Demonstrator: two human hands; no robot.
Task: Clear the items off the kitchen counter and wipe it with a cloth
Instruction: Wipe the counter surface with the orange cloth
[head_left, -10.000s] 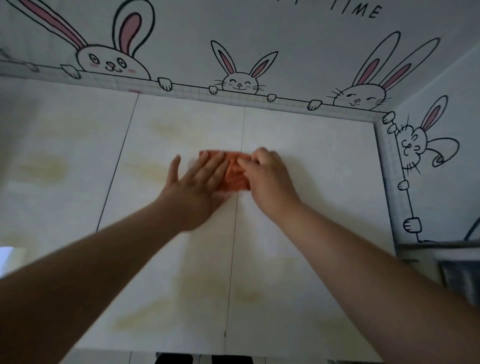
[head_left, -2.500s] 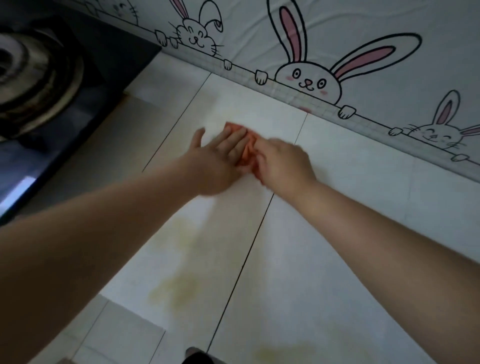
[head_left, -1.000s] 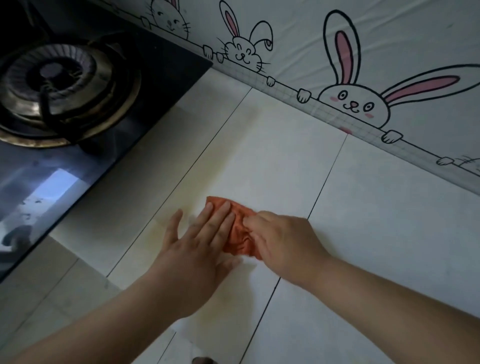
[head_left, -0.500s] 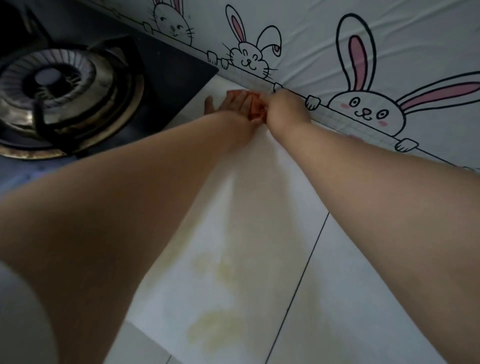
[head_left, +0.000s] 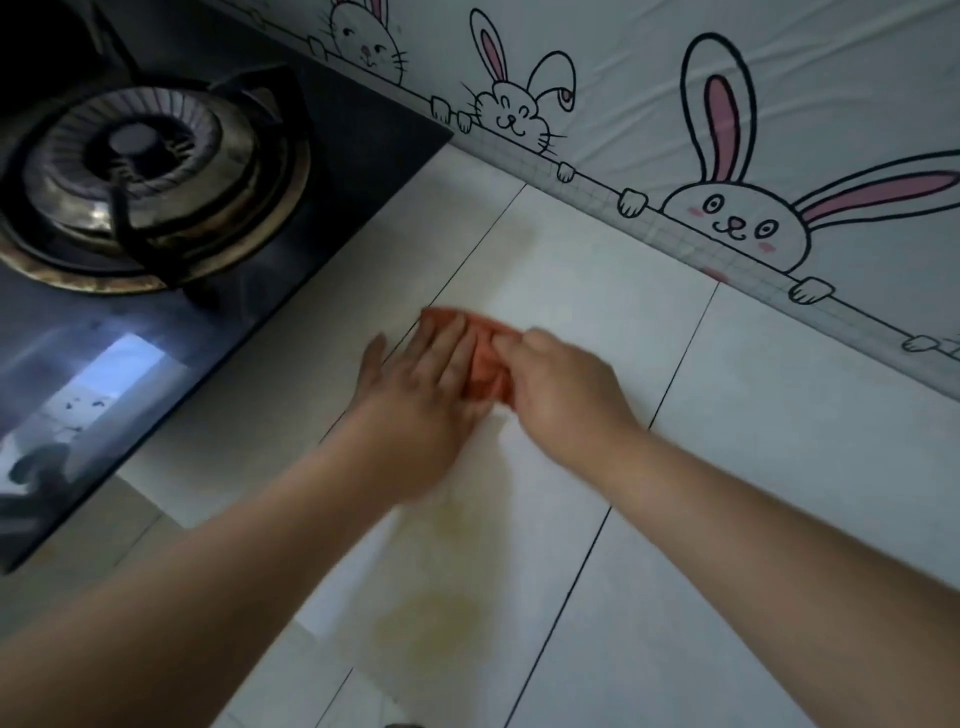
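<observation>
The pale tiled table (head_left: 753, 467) fills the scene, with a black gas stove (head_left: 156, 208) at far left and a rabbit-print backsplash (head_left: 779, 104) along the far edge. Half a second ago both hands were stretched to the backsplash; now they sit nearer, mid-table. The left hand (head_left: 415, 384) lies flat, fingers spread, on the orange cloth (head_left: 485, 371); the right hand (head_left: 561, 384) curls over its right end, pinching it. The cloth's long axis runs roughly left-far to right-near. A yellowish stain (head_left: 431, 623) lies nearer.
</observation>
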